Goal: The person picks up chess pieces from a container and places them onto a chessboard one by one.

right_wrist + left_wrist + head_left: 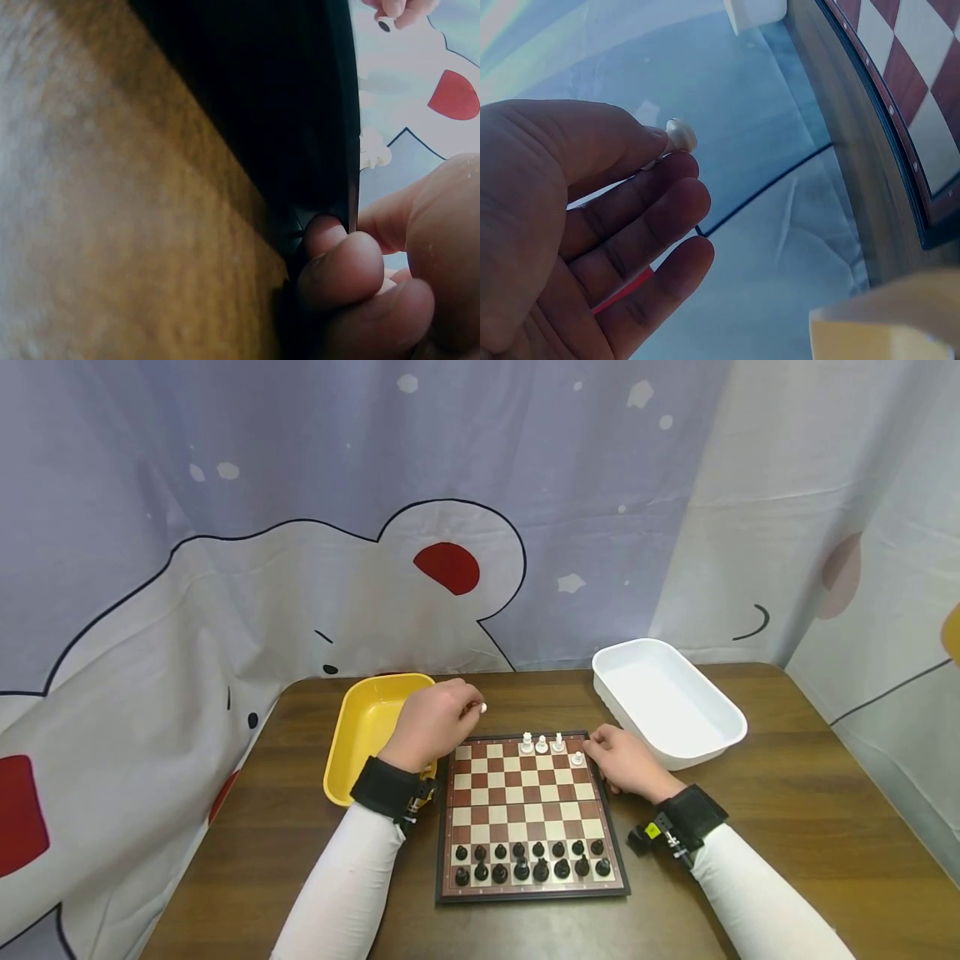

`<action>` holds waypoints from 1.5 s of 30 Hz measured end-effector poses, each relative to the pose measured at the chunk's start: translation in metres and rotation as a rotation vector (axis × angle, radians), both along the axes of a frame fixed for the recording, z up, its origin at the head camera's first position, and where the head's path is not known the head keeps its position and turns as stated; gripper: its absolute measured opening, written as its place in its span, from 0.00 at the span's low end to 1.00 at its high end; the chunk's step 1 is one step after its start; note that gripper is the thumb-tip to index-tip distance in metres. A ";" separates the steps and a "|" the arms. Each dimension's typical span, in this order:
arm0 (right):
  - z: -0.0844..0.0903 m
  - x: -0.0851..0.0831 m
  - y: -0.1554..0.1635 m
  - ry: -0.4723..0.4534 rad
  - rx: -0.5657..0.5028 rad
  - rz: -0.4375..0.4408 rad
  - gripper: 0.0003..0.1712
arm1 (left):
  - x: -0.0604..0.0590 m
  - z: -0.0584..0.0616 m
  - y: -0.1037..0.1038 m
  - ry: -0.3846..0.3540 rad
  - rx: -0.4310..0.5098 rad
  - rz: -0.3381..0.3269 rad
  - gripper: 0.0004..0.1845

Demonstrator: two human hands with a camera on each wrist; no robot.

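Note:
Between thumb and forefinger, my left hand (435,720) pinches a small white chess piece (680,136), held in the air above the board's far left corner. Its other fingers are loosely bent. The chessboard (517,815), brown and cream with a dark frame, lies on the table. My right hand (626,762) grips the frame at the far right corner, thumb at the top edge and fingers curled against the side. Near that corner stand several white pieces, among them a white pawn (577,759). Black pieces (521,868) fill two rows on the near side.
A yellow tray (339,752) stands left of the board, partly behind my left forearm. To the right at the back is a white tray (731,727), close to my right hand. A patterned curtain (592,527) hangs behind the wooden table (795,810).

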State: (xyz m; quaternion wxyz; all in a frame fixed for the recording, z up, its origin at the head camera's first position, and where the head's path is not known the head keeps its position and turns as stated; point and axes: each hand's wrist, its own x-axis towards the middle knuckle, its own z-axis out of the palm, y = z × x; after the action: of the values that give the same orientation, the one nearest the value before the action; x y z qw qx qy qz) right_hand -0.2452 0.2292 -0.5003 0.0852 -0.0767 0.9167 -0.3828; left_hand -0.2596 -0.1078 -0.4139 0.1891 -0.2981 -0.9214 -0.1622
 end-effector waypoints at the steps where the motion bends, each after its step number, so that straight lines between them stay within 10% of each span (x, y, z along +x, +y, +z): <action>1: 0.000 0.000 0.000 -0.001 -0.001 0.000 0.17 | 0.001 0.000 0.002 0.003 -0.003 -0.004 0.04; 45: -0.001 0.000 0.000 0.007 0.000 -0.012 0.16 | 0.010 -0.024 0.066 0.038 -0.195 -0.238 0.05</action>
State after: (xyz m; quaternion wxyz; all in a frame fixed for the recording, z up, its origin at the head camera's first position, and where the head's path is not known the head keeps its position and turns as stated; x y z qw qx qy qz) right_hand -0.2451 0.2290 -0.5011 0.0797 -0.0727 0.9174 -0.3832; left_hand -0.2499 -0.0422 -0.4377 0.1562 -0.4250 -0.8873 -0.0878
